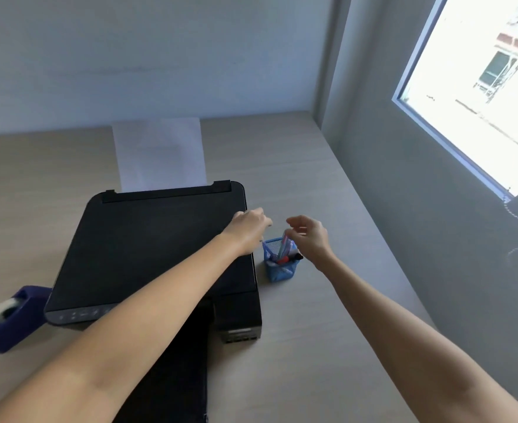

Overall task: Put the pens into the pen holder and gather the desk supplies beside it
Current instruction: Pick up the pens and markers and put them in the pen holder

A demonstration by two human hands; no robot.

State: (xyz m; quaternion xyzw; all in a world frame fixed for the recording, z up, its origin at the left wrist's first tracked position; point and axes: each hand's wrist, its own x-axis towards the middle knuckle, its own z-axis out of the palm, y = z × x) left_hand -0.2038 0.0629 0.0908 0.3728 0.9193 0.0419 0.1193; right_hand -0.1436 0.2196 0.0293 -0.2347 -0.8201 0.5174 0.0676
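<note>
Hovering over pen holder [279, 264], no legible txt

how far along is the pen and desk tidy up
Done: several pens already stand in the blue mesh pen holder. In hand: the right hand is at the holder's top, apparently on a pen; the left hand hovers beside it. Left: the blue tape dispenser sits far off, across the black printer.

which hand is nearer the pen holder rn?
Right. The right hand is directly over the pen holder, its fingers at the tops of the pens. The left hand is up and to the left, over the printer edge.
</note>
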